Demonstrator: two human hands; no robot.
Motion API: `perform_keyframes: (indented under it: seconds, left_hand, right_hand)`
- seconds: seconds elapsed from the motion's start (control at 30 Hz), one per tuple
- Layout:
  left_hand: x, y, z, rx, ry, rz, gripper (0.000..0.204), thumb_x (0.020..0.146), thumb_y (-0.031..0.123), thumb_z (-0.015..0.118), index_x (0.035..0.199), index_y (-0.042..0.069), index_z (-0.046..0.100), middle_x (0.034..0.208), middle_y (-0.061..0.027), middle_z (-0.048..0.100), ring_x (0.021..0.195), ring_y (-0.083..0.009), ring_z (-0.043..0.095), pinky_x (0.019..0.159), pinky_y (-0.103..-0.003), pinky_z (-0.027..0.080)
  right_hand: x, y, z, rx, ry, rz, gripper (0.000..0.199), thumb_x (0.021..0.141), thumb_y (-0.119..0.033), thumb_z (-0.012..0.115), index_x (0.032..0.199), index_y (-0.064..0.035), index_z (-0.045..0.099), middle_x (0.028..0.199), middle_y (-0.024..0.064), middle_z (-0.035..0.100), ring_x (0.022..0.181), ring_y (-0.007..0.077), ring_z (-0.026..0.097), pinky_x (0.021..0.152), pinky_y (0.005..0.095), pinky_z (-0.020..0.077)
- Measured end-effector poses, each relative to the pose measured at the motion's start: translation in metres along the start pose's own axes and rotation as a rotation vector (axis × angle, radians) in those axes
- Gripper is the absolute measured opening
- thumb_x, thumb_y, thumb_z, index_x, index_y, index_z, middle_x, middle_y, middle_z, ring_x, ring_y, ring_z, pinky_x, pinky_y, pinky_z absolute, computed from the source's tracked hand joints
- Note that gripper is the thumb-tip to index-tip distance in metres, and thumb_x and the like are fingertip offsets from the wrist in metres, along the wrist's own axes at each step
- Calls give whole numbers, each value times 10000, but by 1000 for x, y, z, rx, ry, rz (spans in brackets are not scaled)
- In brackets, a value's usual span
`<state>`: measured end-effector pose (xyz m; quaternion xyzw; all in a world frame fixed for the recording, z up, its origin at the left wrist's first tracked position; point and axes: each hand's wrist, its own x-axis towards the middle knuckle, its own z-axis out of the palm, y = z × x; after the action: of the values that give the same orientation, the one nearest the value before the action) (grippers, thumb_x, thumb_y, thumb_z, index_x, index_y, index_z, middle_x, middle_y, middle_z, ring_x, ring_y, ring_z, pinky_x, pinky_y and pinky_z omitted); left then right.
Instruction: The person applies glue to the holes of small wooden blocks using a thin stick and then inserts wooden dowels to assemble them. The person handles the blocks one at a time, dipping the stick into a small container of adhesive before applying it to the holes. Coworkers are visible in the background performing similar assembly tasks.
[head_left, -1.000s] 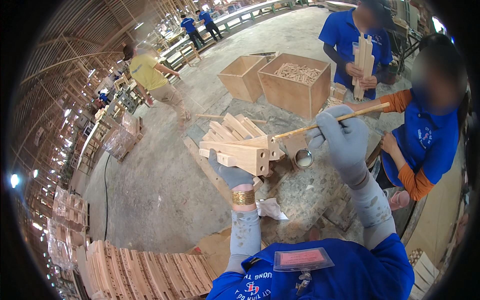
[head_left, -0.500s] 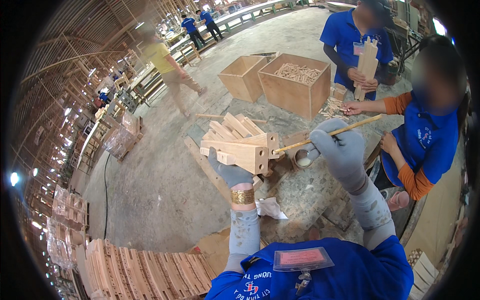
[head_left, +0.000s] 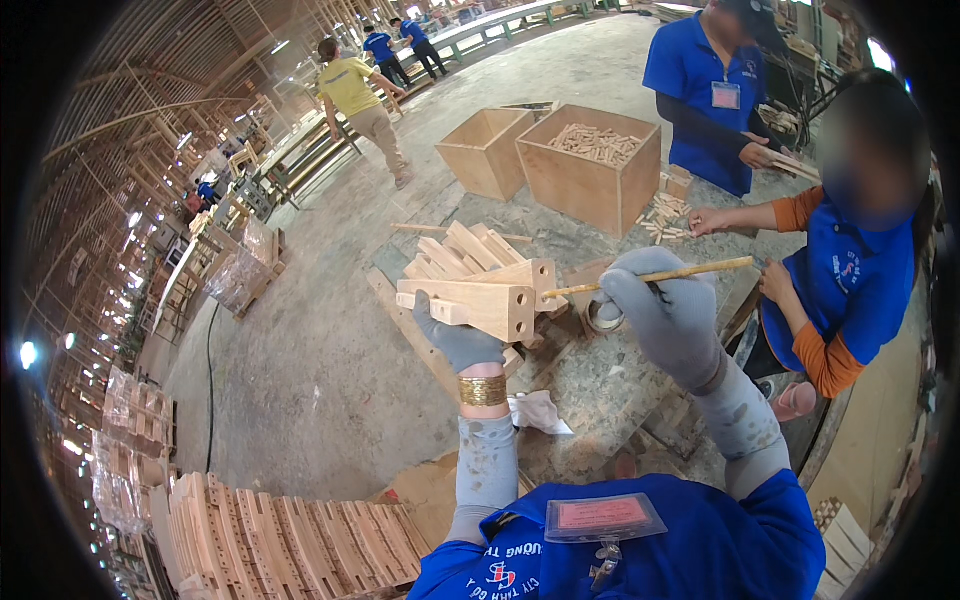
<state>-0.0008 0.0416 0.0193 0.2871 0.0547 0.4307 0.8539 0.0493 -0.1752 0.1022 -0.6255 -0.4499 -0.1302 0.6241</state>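
My gloved left hand (head_left: 462, 342) grips pale wooden pieces, its thumb up over their side. The front one is a wooden block (head_left: 470, 304) with two round holes in its end; a short wooden piece (head_left: 445, 312) lies against its side. In my gloved right hand (head_left: 668, 312) is a thin wooden stick (head_left: 718, 266), held almost level and pinched near its middle. Its left tip is at the block ends, beside another holed end; whether it touches is hard to tell. Below the right hand stands a small round container (head_left: 604, 316), partly hidden by the fingers.
Behind the block lies a pile of wooden pieces (head_left: 470, 248). Farther back stand a box of dowels (head_left: 570, 185) and a second wooden box (head_left: 480, 160). Loose dowels (head_left: 662, 216) lie near a co-worker's hand (head_left: 708, 221). Stacked slotted wood parts (head_left: 290, 535) fill the lower left.
My hands and the stick have shifted slightly left. The co-worker at the back has lowered the upright wooden strips toward the right. A person in yellow has walked farther off.
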Motion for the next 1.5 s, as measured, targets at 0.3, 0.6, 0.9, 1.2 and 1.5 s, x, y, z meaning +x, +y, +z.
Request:
perform_keyframes:
  seconds: [0.3,0.6,0.9,1.2,1.5]
  left_hand:
    - [0,1,5,-39,18,-6,533,888,491,369,1206,74,467,1183,-116,522,1062,-267,531,902,-385,448]
    - [4,-2,0,29,-37,-14,666,851,526,404,1366,120,291,1354,-132,361,1214,-322,397,996,-465,360]
    - [5,-3,-4,0,-61,-28,662,850,524,411,1367,127,291,1353,-128,365,1217,-316,397,998,-463,357]
    - [3,1,3,-41,-23,-34,642,855,497,407,1359,113,301,1348,-133,370,1215,-319,398,1002,-459,351]
    - [8,0,2,-75,-30,-52,612,868,499,386,1345,121,322,1337,-135,380,1204,-311,408,997,-461,358]
  right_hand:
    - [4,-13,-12,354,209,296,103,844,-52,554,829,49,569,690,106,639,577,110,622,521,201,490]
    - [6,-5,-12,-28,24,-114,60,814,-30,593,846,18,612,774,92,624,599,139,623,514,214,476]
    - [12,-10,7,-7,-68,-209,20,799,-17,601,809,0,605,738,59,620,612,108,602,537,225,471]
    - [5,-8,2,93,-89,-138,54,788,-40,632,829,-8,616,754,68,601,621,148,597,530,245,467]
    - [2,-6,1,21,-26,-166,58,771,-41,636,824,-23,621,752,83,618,594,196,615,518,272,483]
